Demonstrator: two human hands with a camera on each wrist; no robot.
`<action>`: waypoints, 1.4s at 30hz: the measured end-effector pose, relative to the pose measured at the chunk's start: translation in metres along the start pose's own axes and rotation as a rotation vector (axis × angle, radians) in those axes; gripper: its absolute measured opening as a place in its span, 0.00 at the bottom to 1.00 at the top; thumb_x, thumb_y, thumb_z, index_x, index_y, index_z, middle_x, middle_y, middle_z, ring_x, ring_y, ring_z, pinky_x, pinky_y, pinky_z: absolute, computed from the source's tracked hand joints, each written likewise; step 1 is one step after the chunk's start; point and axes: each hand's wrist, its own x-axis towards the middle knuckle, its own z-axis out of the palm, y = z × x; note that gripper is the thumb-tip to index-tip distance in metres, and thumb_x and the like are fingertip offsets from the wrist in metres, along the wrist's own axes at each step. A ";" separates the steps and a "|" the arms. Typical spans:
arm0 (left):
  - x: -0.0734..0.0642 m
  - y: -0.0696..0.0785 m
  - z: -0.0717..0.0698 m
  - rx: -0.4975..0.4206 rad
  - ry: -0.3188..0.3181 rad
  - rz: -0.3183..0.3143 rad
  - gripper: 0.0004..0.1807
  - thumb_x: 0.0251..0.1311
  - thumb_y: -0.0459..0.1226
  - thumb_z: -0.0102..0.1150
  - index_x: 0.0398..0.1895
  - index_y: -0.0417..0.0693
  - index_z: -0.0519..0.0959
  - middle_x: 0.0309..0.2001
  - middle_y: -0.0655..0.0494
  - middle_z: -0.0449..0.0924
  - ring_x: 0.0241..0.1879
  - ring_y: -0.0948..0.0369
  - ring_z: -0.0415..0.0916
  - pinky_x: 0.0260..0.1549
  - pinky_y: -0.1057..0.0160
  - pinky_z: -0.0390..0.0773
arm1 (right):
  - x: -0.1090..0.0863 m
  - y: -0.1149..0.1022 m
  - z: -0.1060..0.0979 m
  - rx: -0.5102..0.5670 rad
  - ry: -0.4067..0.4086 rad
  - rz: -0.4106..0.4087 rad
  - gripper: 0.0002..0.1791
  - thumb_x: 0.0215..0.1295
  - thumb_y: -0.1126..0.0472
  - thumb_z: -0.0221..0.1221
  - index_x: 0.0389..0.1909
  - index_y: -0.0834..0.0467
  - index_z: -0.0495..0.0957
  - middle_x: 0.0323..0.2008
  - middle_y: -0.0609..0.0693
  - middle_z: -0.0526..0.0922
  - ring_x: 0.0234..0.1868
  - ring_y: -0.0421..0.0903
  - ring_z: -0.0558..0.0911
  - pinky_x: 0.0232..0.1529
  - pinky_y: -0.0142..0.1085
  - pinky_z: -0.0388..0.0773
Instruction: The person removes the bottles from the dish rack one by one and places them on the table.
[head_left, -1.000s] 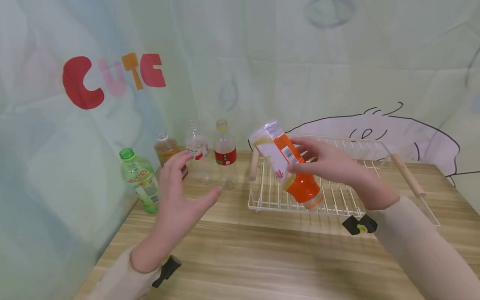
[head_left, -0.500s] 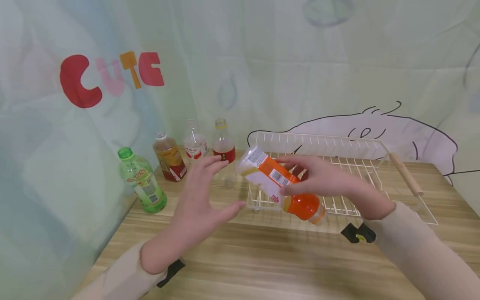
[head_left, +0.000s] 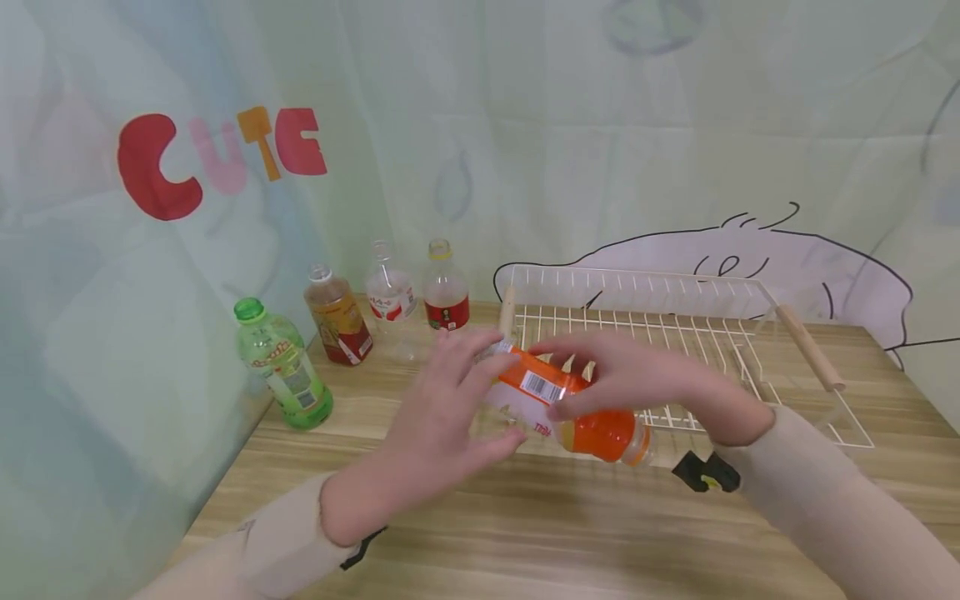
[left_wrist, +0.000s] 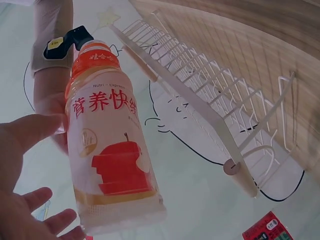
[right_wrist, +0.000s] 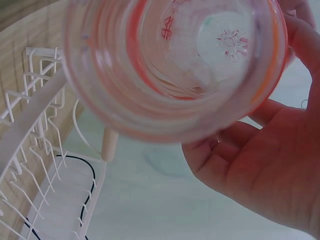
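Note:
My right hand (head_left: 637, 375) holds an orange-and-white plastic drink bottle (head_left: 603, 433) around its middle, in front of the wire rack. The bottle is tilted almost flat, with its neck to the lower right and its base to the left. Looking into its mouth (right_wrist: 170, 70), the right wrist view shows no cap. My left hand (head_left: 431, 425) is at the base end, fingers spread and thumb apart, partly covering the base in the head view. A red apple (left_wrist: 120, 167) is printed on the bottle's label.
A white wire rack (left_wrist: 215, 122) with wooden handles (head_left: 810, 346) stands at the back right. To the left stand a green bottle (head_left: 285, 367), an amber bottle (head_left: 337, 321), a clear bottle (head_left: 392, 304) and a red-labelled bottle (head_left: 447, 312). A printed curtain (head_left: 525, 142) hangs behind.
My left hand has moved right and reached the bottle's base end. The bottle in my right hand has come slightly left and lower, tipping closer to level.

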 end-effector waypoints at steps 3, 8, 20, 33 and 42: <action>0.001 0.003 0.003 0.018 -0.046 0.003 0.35 0.40 0.41 0.76 0.55 0.45 0.72 0.58 0.47 0.69 0.61 0.50 0.64 0.66 0.39 0.56 | 0.001 0.000 0.000 -0.029 -0.011 -0.009 0.35 0.55 0.52 0.66 0.65 0.52 0.68 0.49 0.49 0.78 0.40 0.48 0.79 0.34 0.36 0.81; 0.003 0.004 0.005 0.021 -0.122 -0.011 0.35 0.42 0.43 0.76 0.56 0.45 0.74 0.59 0.48 0.71 0.61 0.52 0.64 0.67 0.41 0.54 | 0.001 -0.003 0.001 -0.067 -0.036 0.020 0.35 0.54 0.50 0.67 0.65 0.50 0.69 0.49 0.46 0.78 0.44 0.47 0.76 0.35 0.36 0.80; 0.003 0.004 0.009 0.016 -0.280 -0.097 0.34 0.43 0.44 0.76 0.56 0.48 0.75 0.55 0.52 0.74 0.59 0.55 0.66 0.67 0.43 0.55 | 0.006 -0.002 0.001 -0.129 -0.116 0.005 0.35 0.53 0.49 0.67 0.62 0.55 0.70 0.46 0.43 0.77 0.45 0.44 0.75 0.41 0.37 0.76; 0.004 -0.001 0.015 0.116 -0.301 -0.065 0.33 0.43 0.45 0.75 0.55 0.48 0.76 0.52 0.54 0.75 0.56 0.55 0.67 0.63 0.42 0.61 | 0.010 -0.001 0.001 -0.143 -0.099 0.016 0.36 0.54 0.49 0.67 0.64 0.55 0.67 0.50 0.48 0.78 0.49 0.46 0.76 0.45 0.39 0.78; 0.005 -0.004 0.019 0.140 -0.321 -0.073 0.32 0.44 0.46 0.75 0.55 0.48 0.77 0.52 0.55 0.76 0.55 0.55 0.68 0.61 0.44 0.63 | 0.014 0.002 0.003 -0.140 -0.110 0.014 0.34 0.54 0.50 0.67 0.61 0.57 0.69 0.49 0.48 0.78 0.48 0.46 0.76 0.46 0.40 0.77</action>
